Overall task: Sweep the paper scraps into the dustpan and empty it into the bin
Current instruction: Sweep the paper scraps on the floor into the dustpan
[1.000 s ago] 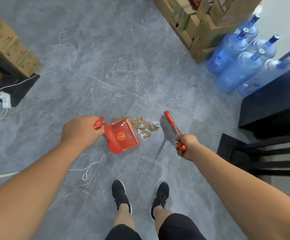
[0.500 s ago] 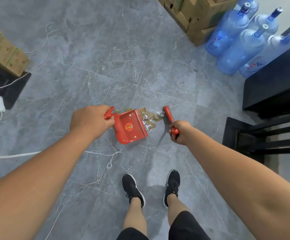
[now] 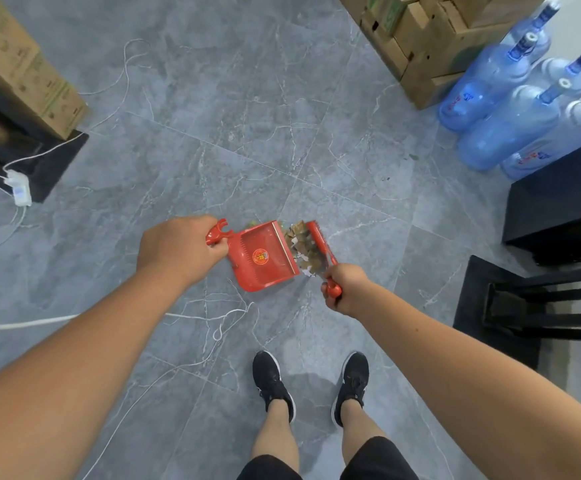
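A red dustpan [image 3: 260, 258] rests on the grey tiled floor, its open lip facing right. My left hand [image 3: 178, 249] grips its handle from the left. A pile of brown and white paper scraps [image 3: 301, 245] lies against the lip, squeezed between the pan and a red hand brush [image 3: 318, 239]. My right hand [image 3: 344, 289] holds the brush by its handle, bristles down just right of the scraps. A few scraps [image 3: 252, 224] show behind the pan's far edge. No bin is in view.
Cardboard boxes [image 3: 420, 39] are stacked at the back right beside several blue water jugs [image 3: 500, 109]. Black furniture [image 3: 559, 209] stands at the right. Another box [image 3: 19, 71], a white power strip [image 3: 19, 188] and loose white cords [image 3: 219, 327] lie at the left. My black shoes [image 3: 275, 382] are below.
The brush has swept left, closing the gap and pushing the scraps into a tight pile against the dustpan's lip. The dustpan has stayed with my left hand.
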`<state>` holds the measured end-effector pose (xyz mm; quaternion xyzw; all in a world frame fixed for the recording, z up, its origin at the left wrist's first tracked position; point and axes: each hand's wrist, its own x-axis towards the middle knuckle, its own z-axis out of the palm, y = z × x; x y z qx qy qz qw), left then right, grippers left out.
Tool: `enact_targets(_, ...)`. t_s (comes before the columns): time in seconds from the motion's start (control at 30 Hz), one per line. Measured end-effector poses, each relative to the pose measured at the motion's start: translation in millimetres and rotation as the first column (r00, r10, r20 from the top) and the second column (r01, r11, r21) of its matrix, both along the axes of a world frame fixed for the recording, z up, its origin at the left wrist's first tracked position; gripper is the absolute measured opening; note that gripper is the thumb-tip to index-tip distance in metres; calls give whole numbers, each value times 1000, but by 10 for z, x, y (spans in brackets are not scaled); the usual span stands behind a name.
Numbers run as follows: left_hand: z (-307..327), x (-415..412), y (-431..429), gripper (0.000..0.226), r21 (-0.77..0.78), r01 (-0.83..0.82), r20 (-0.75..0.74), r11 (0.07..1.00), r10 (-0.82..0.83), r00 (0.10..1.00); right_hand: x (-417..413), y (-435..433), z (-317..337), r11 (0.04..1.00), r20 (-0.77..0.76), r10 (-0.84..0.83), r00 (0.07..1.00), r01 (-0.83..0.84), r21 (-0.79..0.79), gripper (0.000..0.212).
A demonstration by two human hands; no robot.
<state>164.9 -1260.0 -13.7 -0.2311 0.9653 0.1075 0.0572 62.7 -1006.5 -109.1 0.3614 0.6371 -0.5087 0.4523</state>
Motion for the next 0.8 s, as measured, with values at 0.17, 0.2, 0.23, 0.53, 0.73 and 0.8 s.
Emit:
enact_targets(0.17, -104, 139, -223, 26, -8, -25, 8, 1000, 25, 1000, 1, -276, 121, 1000, -41, -7, 999, 7, 12, 17)
enact_targets(0.2, -111, 164, -251, 26, -1, -27, 8, 1000, 27, 1000, 8, -348, 149, 1000, -48, -2, 999, 2, 8, 16)
enact_targets(0.23, -112, 184, -273, 26, 4, -28, 6, 1000, 28, 1000, 9, -419, 184, 1000, -54, -1, 999, 1, -2, 15)
enact_targets(0.53, -245, 463, -407, 23, 30, -69, 16, 997, 68, 998, -244, -942, 574, 979, -20, 1, 1000, -5, -205, 15)
enact_targets(0.73, -319, 594, -443, 23, 64, -83, -6, 994, 84, 996, -370, -1333, 474, 932, 71, 71, 995, -41, -360, 15)
enact_targets(0.8, -327, 643, -456, 25, 64, -98, -5, 993, 99, 995, -364, -1465, 419, 919, 94, 72, 993, -30, -392, 15)
